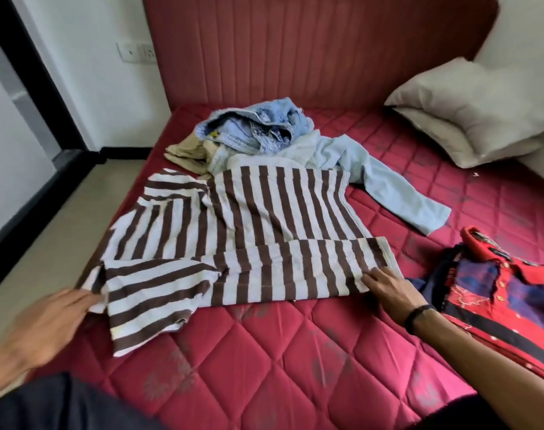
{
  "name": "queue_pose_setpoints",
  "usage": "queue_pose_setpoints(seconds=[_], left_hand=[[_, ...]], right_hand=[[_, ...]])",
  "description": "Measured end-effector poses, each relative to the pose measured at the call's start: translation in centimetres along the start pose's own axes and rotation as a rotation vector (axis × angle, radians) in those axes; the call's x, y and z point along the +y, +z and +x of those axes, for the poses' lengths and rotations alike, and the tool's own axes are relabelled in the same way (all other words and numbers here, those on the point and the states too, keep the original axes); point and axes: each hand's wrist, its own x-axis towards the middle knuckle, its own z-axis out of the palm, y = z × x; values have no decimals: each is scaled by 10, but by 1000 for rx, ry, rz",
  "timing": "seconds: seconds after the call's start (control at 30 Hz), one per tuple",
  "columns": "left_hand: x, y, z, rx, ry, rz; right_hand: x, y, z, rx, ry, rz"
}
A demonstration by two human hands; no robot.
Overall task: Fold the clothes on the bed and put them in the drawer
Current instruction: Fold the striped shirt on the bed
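Striped shirt [233,231] lies spread flat near the front-left part of the bed [295,352], its lower portion folded across as a band toward the right. Right hand [388,288]: fingers straight, palm down, pressing the band's right end; nothing gripped. Left hand [44,324]: motion-blurred at the mattress's left edge, fingertips touching the shirt's sleeve edge; whether it pinches the cloth cannot be told.

Nubby knitted striped shirt [239,218] lies on a quilted, slightly sheeny mattress [295,352].
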Motion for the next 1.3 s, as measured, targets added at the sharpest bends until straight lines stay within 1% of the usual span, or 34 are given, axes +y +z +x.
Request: queue_pose_setpoints(seconds=[0.07,0.1,0.13,0.17,0.2,0.27,0.3,0.37,0.4,0.43,0.47,0.5,0.53,0.57,0.6,0.63,0.67,0.7,0.73,0.77,0.83,0.87,0.9,0.93,1.03,1.13,1.2,1.23,1.3], left_hand=[[24,-27,7,-19,-39,140],[14,-26,10,-56,-28,194],[13,-39,10,-109,-18,195],[14,-53,7,-83,19,180],[11,-66,7,-40,97,144],[14,-99,2,7,164,149],[12,-109,-5,-44,177,158],[16,-117,-13,-126,149,189],[14,-117,-21,-172,108,231],[14,-113,-24,-252,70,256],[14,-109,-28,-357,28,269],[21,-104,-24,-465,-29,238],[33,-104,-20,-587,-127,204],[45,-107,-16,-689,-247,155],[55,-108,-9,-715,-358,69],[61,-109,-3,-654,-447,-35],[70,-110,3,-595,-515,-119],[76,-106,7,-537,-568,-198],[81,-103,9,-515,-636,-287],[88,-97,9,-528,-706,-383],[98,-82,8,-551,-823,-504],[100,-76,7,-540,-821,-511],[100,-69,8,-507,-799,-511],[100,-66,10,-462,-773,-514],[93,-71,20,-300,-760,-626],[85,-79,36,-189,-773,-723],[82,-82,47,-165,-788,-860],[83,-85,51,-170,-790,-919],[85,-88,57,-222,-791,-1131]], right_hand=[[3,-1,-4,-43,77,54],[5,-3,-6,-40,94,20],[7,-4,-10,0,100,19],[7,-5,-18,-17,107,64],[10,-9,-24,-33,125,66],[2,-28,-38,-185,164,71],[0,-30,-45,-247,170,87],[-8,-39,-65,-290,220,71],[-10,-35,-71,-328,241,68],[-8,-23,-80,-364,294,98],[-6,2,-83,-402,330,225],[2,24,-86,-424,322,377],[6,43,-81,-395,307,548],[0,46,-71,-413,284,606],[-20,30,-57,-461,304,685],[-50,4,-39,-455,297,644],[-86,-25,-27,-372,289,535],[-127,-50,-21,-336,208,493],[-173,-72,-12,-350,152,637],[-213,-83,-6,-380,137,777],[-274,-83,18,-465,187,1063],[-300,-77,33,-488,263,1174],[-323,-70,48,-489,351,1224],[-340,-68,62,-471,413,1222],[-365,-68,88,-339,518,1136],[-359,-66,108,-169,566,1215],[-348,-67,118,-47,582,1340],[-342,-70,122,-16,603,1431],[-338,-70,128,-27,668,1630]])
